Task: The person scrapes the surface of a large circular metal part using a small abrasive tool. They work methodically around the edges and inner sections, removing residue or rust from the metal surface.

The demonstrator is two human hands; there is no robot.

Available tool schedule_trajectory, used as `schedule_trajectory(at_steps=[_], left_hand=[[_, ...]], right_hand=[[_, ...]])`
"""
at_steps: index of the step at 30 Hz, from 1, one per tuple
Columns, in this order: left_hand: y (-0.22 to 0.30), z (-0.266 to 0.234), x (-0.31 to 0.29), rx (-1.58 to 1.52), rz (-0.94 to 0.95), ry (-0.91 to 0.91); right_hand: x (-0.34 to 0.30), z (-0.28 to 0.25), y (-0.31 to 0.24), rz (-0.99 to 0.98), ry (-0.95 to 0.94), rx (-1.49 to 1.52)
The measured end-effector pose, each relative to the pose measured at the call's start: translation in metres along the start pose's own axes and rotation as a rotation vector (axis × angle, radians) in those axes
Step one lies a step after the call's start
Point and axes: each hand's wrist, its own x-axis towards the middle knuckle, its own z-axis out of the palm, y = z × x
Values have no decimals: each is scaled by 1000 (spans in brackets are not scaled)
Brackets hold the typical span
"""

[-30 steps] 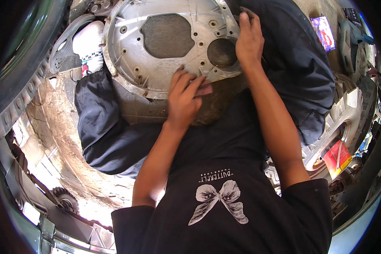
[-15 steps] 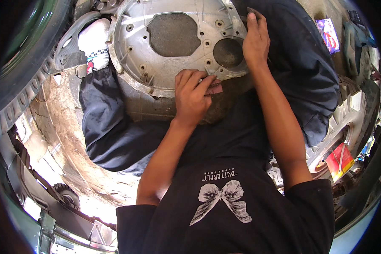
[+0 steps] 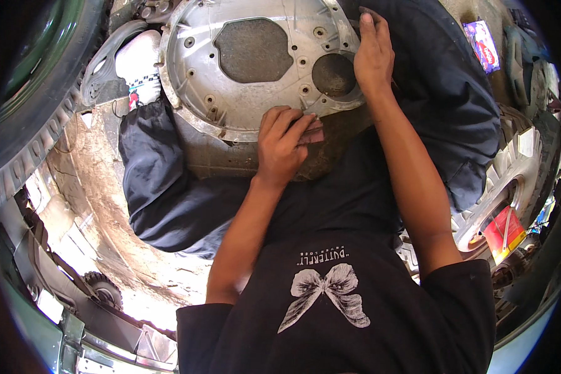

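A large grey metal bell housing lies in front of me, with a big many-sided opening in its middle and a smaller round hole at its right. On its near rim my left hand is closed around a folded reddish piece of sandpaper, which pokes out to the right of the fingers. My right hand grips the housing's right edge beside the round hole; the fingers point away from me and the far side of the grip is hidden.
My legs in dark trousers flank the housing, with a foot in a patterned sock at left. Big tyres stand at the left and right. A purple packet lies at far right, above a red and yellow container.
My left hand and the sandpaper have shifted very slightly along the near rim. My right hand keeps its place on the edge, and the whole view has moved a little.
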Motion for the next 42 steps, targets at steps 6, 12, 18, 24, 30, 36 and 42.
schedule_trajectory(at_steps=[6,12,18,24,30,36,42], left_hand=[[0,-19,-25,51,-7,-73],[-5,-30,-24,61,-27,-28],[-6,-16,-17,10,-30,-2],[-4,-7,9,71,111,-56],[-14,-16,6,37,124,-113],[-11,-10,25,68,171,-162],[-15,-13,19,97,152,-197]], right_hand=[[2,-6,3,25,-8,27],[1,-3,-4,40,-1,-5],[1,2,-2,10,-2,-3],[2,-2,0,47,5,-24],[2,-3,-9,61,-11,-8],[2,-7,-8,93,-10,-4],[3,-3,-5,68,-19,-14]])
